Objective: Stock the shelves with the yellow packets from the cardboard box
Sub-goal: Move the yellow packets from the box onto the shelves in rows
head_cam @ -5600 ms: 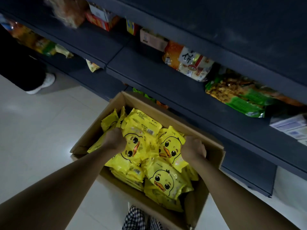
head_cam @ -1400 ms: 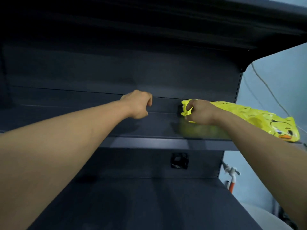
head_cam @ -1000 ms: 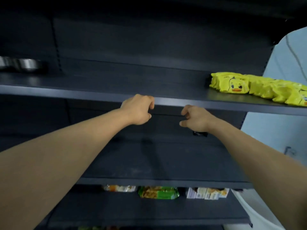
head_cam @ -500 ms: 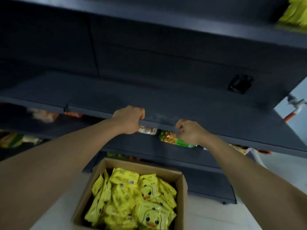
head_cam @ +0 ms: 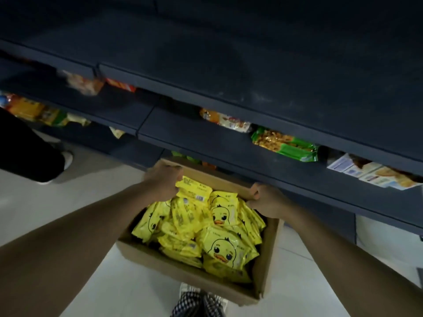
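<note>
A cardboard box (head_cam: pixel 160 259) sits on the pale tiled floor (head_cam: pixel 34 213) in front of dark shelves (head_cam: pixel 229 143), its top open and heaped with yellow packets (head_cam: pixel 201 229). Each packet that lies face up carries a cartoon duckling face with black eyes and an orange bill; the clearest two are one near the middle (head_cam: pixel 220 213) and one toward the near corner (head_cam: pixel 225 250). Small dark print runs above the duckling faces but is too blurred to read. One packet lying back-up at the far side shows a white barcode label (head_cam: pixel 199 197).

The left hand (head_cam: pixel 163 183) reaches over the box's far left corner with its fingers curled down around the edge of the topmost packet (head_cam: pixel 191 187). The right hand (head_cam: pixel 266 201) hovers over the far right edge of the box with fingers loosely curled; whether it grips a packet or nothing cannot be told.

On the shelf beyond lie a green bag of nut-like snacks (head_cam: pixel 286 144), an orange-and-white bag (head_cam: pixel 225 120) and pale boxes (head_cam: pixel 370 171) at the right; their writing is unreadable. Further left sit blurred orange and yellow bags (head_cam: pixel 29 109). A dark trouser leg and white shoe (head_cam: pixel 67 160) stand at the left. Checked fabric (head_cam: pixel 198 304) shows at the bottom edge.
</note>
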`<state>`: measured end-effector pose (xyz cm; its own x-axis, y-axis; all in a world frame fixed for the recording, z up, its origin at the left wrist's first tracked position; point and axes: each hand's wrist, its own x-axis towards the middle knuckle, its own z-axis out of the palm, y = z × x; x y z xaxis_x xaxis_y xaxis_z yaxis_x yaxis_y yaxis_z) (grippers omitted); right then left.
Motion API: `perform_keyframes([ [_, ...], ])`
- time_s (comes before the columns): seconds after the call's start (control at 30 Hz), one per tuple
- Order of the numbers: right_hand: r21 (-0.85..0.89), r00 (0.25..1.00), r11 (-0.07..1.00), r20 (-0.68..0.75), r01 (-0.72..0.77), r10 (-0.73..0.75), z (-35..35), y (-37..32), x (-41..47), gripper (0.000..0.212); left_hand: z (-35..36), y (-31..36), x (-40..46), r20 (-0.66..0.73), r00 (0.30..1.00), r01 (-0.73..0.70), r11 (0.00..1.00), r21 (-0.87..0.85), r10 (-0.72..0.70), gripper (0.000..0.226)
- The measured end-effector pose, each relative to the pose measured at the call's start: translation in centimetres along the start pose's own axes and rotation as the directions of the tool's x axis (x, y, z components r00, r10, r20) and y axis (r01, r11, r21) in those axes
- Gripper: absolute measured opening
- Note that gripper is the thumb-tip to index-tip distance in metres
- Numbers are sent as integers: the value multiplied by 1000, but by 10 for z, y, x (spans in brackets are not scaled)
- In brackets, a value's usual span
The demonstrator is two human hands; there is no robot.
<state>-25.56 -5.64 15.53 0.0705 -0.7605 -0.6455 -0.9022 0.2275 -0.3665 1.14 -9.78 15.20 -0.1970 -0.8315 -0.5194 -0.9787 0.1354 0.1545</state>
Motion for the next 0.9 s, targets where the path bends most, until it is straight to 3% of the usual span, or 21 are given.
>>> perform_keyframes([
  [0.17, 28, 997, 998, 48, -56, 55, 41, 23, 30, 35, 59, -7, 25, 57, 998, -6, 1000, 29, 4, 33],
  [0.3, 51, 995, 996, 68, -73, 69, 76, 38, 56, 29, 94, -8, 52, 67, 997, -44, 987, 157, 33, 38],
  [0.43, 84, 990, 987, 62, -135, 130, 116, 51, 87, 42, 132, -19, 86, 33, 996, -89, 949, 301, 83, 50],
  [0.63, 163, 962, 956, -77, -246, 261, 162, 56, 129, 47, 178, -37, 132, -27, 981, -165, 898, 408, 193, 72],
  [0.83, 277, 900, 915, -243, -293, 362, 190, 56, 157, 38, 205, -43, 159, -103, 957, -199, 873, 445, 270, 72],
  [0.9, 252, 884, 902, -231, -349, 407, 198, 56, 161, 36, 208, -42, 164, -132, 947, -205, 865, 459, 294, 69],
])
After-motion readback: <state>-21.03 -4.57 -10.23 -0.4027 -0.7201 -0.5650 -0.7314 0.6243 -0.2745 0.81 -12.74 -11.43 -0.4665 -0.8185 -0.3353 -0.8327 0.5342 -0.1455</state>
